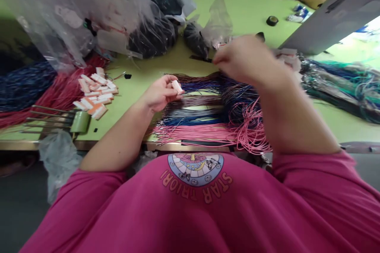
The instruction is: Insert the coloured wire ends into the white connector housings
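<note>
My left hand [162, 94] pinches a small white connector housing [177, 86] between thumb and fingers, above the left ends of the sorted wires. My right hand [245, 61] is raised over the far right of these wires, near a small clear bag; motion smears its fingers, so its grip cannot be read. Between my arms, wires lie in bands by colour: brown wires [204, 101], blue wires [202, 119] and pink wires [202, 132]. Their right ends run into a loose tangle. Metal tips show at the left ends.
A pile of white and orange connector housings [96, 93] lies left, beside a green block with metal rods [80, 121]. Red wires [69, 83] are farther left. Plastic bags [154, 27] stand at the back. A tape roll [272, 20] and a grey post [332, 12] are right.
</note>
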Available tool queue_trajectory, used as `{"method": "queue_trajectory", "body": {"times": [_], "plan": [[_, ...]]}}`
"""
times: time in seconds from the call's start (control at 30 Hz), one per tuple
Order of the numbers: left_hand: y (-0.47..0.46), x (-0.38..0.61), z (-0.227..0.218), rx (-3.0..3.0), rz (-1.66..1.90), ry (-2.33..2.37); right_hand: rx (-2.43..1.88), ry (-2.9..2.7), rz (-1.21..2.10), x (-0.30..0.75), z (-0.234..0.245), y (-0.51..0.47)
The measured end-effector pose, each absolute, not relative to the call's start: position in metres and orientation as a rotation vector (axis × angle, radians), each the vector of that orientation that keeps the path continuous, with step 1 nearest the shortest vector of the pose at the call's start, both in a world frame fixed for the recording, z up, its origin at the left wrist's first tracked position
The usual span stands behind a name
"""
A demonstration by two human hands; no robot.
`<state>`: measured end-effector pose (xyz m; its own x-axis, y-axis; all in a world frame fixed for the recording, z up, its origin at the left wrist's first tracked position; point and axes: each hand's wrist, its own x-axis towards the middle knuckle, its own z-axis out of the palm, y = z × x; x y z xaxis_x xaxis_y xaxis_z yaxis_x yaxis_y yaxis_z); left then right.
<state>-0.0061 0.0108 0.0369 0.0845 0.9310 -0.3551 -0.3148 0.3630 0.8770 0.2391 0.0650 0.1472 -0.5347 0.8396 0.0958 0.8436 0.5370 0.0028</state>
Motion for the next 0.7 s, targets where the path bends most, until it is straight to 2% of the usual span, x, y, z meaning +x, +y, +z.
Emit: {"method": "queue_trajectory", "body": {"times": [0.07, 0.17, 0.27, 0.37, 0.5, 0.7], "plan": [[0.011, -0.006, 0.036, 0.734, 1.04, 1.118, -1.431, -2.893, 0.097, 0.203, 0.114, 0.079], [0.012, -0.005, 0.034, 0.757, 0.992, 1.155, -1.465, -2.979, 0.092, 0.185, 0.062, 0.104], [0.012, -0.005, 0.029, 0.774, 1.006, 1.189, -1.406, -2.965, 0.062, 0.197, 0.036, 0.119], [0.012, -0.005, 0.026, 0.829, 1.079, 1.177, -1.416, -2.826, 0.088, 0.209, 0.036, 0.122], [0.011, -0.005, 0.028, 0.832, 1.07, 1.172, -1.505, -2.626, 0.291, 0.213, 0.044, 0.123], [0.009, -0.002, 0.035, 0.781, 1.069, 1.064, -1.321, -2.456, 0.554, 0.232, 0.055, 0.132]]}}
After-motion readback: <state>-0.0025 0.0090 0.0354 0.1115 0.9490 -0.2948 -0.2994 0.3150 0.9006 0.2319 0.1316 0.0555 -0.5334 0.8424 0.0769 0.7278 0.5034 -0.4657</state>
